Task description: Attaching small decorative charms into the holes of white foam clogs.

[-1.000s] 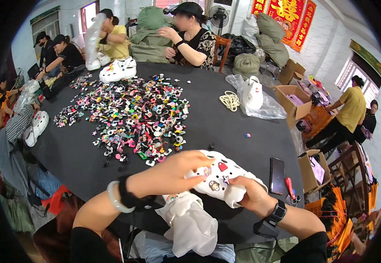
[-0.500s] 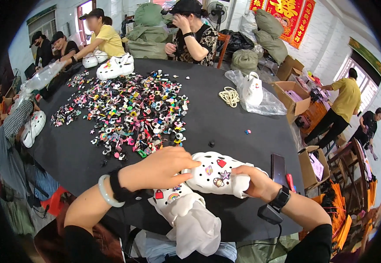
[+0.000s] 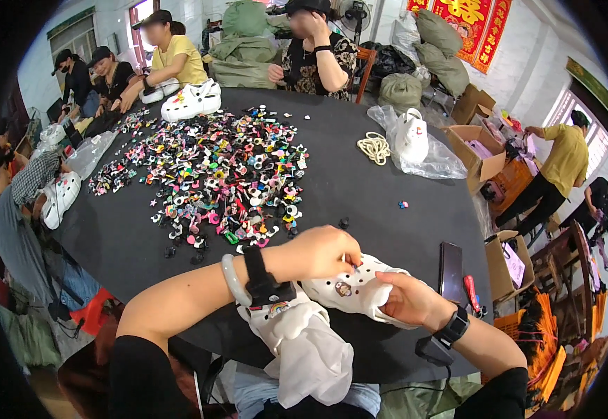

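Note:
A white clog [image 3: 364,300] with holes and a monkey-face charm [image 3: 344,288] lies on the black table in front of me. My right hand [image 3: 414,299] grips it at the heel end, thumb along its edge. Over its toe part is my left hand [image 3: 326,253], fingers pinched around something small and dark that I cannot make out. Other charms on this clog are hidden behind that hand. Nearer to me, partly under my left wrist, is a second white clog [image 3: 265,322] with a rainbow charm [image 3: 278,308] and white tissue paper [image 3: 312,366] stuffed in it.
A large heap of colourful shoe charms [image 3: 227,181] spreads beyond my left arm. At right are a phone [image 3: 451,271] and a red-handled tool [image 3: 470,288]. Farther off stand a wrapped white clog [image 3: 413,143], a rope coil [image 3: 374,148] and more clogs [image 3: 192,103]. Several people work around.
My left hand has moved right and now pinches above the clog's toe, covering the star and red bag charms. My right hand has shifted slightly right and down, its fingers more loosely placed.

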A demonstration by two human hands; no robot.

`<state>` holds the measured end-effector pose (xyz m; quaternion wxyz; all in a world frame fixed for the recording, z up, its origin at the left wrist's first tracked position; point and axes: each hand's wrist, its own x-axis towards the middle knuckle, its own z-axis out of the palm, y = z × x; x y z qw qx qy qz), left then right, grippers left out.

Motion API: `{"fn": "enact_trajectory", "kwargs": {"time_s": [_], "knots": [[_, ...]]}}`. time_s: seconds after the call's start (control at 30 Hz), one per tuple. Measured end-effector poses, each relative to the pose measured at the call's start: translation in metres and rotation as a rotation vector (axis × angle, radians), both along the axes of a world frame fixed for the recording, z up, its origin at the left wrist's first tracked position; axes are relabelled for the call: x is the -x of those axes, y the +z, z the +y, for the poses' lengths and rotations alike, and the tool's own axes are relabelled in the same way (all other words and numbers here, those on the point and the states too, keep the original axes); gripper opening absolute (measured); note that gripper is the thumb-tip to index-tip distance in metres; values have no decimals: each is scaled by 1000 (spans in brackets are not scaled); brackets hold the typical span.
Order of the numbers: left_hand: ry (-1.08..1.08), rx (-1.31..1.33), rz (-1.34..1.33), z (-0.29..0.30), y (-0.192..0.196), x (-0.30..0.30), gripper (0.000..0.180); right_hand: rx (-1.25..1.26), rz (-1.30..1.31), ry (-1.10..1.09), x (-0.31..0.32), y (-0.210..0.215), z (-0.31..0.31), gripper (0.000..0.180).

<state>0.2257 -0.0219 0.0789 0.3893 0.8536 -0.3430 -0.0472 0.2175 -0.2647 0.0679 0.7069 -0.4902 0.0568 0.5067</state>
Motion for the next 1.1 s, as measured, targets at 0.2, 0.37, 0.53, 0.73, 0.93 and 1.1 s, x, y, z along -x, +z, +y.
{"fn": "enact_trajectory", "kwargs": {"time_s": [0.2,0.37,0.53,0.73,0.93,1.1], "knots": [[345,138,3,52,34,-2,15,99,4,-48,1,-15,-26,43],[380,10,169,119,30,-6,16,385,-541,351,-4,32,-44,46],[353,-117,173,156,-21,-21,22,1001,-1519,330,-40,55,-3,42],[326,-88,294,158,-54,-18,32,1071,-1574,623,-113,19,54,24],[426,241,356,159,-86,-17,23,975,-1839,627,-162,-51,66,29],[475,213,236,156,-83,-9,17,855,-1692,593,-171,-55,70,19]]}}
